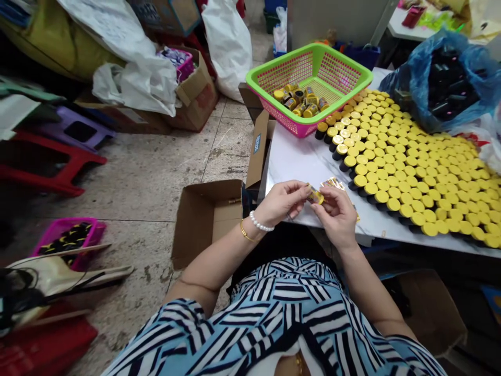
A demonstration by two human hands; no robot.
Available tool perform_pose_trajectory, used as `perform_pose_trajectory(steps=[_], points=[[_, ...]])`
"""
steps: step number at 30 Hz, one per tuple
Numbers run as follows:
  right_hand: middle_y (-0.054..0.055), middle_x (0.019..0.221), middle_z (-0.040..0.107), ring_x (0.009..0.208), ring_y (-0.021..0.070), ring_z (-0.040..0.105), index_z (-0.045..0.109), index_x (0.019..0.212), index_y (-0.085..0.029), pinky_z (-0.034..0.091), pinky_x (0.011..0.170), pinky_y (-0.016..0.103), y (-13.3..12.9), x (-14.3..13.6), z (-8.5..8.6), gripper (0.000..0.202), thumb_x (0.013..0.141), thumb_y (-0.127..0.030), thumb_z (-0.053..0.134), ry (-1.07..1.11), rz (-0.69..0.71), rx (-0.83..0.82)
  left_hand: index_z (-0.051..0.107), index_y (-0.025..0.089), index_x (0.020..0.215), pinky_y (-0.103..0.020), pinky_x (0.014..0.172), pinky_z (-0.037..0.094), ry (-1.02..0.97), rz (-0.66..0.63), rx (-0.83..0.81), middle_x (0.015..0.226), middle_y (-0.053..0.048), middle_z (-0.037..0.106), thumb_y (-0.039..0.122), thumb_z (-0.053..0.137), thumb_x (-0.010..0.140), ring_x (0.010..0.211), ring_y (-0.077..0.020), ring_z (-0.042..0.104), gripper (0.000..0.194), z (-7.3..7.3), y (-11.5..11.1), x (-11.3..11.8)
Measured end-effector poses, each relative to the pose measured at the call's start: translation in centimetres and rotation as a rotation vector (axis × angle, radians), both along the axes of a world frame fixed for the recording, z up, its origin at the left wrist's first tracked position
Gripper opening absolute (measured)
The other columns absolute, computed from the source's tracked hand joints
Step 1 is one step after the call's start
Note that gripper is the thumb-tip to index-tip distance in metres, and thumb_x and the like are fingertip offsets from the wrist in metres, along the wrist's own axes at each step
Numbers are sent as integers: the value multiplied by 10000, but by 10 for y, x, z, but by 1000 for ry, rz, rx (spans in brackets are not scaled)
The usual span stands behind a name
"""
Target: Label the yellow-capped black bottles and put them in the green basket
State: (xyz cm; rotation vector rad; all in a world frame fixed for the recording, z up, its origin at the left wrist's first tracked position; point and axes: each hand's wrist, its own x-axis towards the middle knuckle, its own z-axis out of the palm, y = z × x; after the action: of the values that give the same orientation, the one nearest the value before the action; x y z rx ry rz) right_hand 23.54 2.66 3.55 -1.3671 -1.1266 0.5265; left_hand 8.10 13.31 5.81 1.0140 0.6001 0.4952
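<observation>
Between my two hands, over the table's near edge, is a small yellow-capped container [315, 194] with a printed wrap. My left hand [287, 199] pinches its left end, fingers closed. On the other end, the fingers of my right hand [335, 209] are closed round it near the yellow cap. Just behind my right hand lie shiny printed labels [332, 182] on the white table [297, 162]. Rows of upright black containers with yellow caps [415, 167] cover the table to the right. A green and pink basket [309, 125] holds several wrapped containers [299, 97].
A blue plastic bag [415, 89] of dark containers sits at the table's back right. An open cardboard box [195, 224] stands below left of the table. Pink bin [94, 235], red stool [50, 162] and white sacks [229, 47] are on the floor further left.
</observation>
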Motion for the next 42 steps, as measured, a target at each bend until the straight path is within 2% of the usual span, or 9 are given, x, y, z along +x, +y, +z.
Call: perform_pose_trajectory(steps=[5,9,11,14,20,27,32,37,42], points=[[56,1151,721,1003,199,755,673,1175,-249,666,906,344,-1,0,-5,408,810,-315,843,261,29,-40,657,142,958,-165,351,345,5,8,-17,574,47,564,550,749,867,380,-56,475,428,-3,-2,0],[43,1082,747,971,204,769,720,1099,-240,670,924,360,-3,-1,-5,313,815,-302,838,241,27,-45,647,147,1029,-172,377,385,61,39,-9,726,4,655,544,795,823,460,-76,570,471,-1,-3,0],[51,1127,746,1000,215,763,733,1125,-246,661,967,394,-4,-2,-4,326,818,-296,833,181,21,-34,664,131,1000,-176,399,379,93,31,29,690,6,639,547,796,822,462,-72,547,470,-1,-1,-1],[49,1133,762,1009,218,760,764,1125,-255,656,982,407,-3,-2,-4,312,822,-286,827,151,4,-16,704,110,954,-184,487,407,82,38,131,694,-1,646,489,833,801,512,-59,522,429,-4,0,0],[35,1025,814,953,222,780,812,1030,-246,646,966,407,2,-1,-2,297,746,-289,888,357,7,-90,735,124,1042,-271,863,520,-42,67,378,987,-75,739,332,866,782,914,-157,667,359,-13,0,0],[52,948,820,854,205,780,798,981,-208,657,882,374,8,5,4,338,702,-362,915,499,49,-223,755,164,1134,-326,950,498,-11,20,711,1103,-110,729,305,828,830,1017,-200,666,343,-18,13,-6],[52,1040,784,963,212,756,775,1037,-235,643,943,400,8,1,-1,280,795,-354,852,376,72,-109,743,139,1122,-290,862,524,-18,20,510,1057,-104,734,338,838,817,941,-177,670,376,-18,13,-3],[61,1170,686,1172,230,658,767,1084,-280,625,993,395,6,-4,-5,254,835,-269,813,123,33,64,691,137,1150,-211,563,481,-18,1,163,940,-68,704,459,797,841,664,-107,620,459,-11,12,-2],[52,1092,719,993,204,724,749,1123,-258,650,950,395,4,-5,-9,291,841,-303,802,165,36,-31,679,122,997,-181,524,412,57,-22,192,701,3,620,431,819,823,565,-73,549,381,-5,11,-3]])
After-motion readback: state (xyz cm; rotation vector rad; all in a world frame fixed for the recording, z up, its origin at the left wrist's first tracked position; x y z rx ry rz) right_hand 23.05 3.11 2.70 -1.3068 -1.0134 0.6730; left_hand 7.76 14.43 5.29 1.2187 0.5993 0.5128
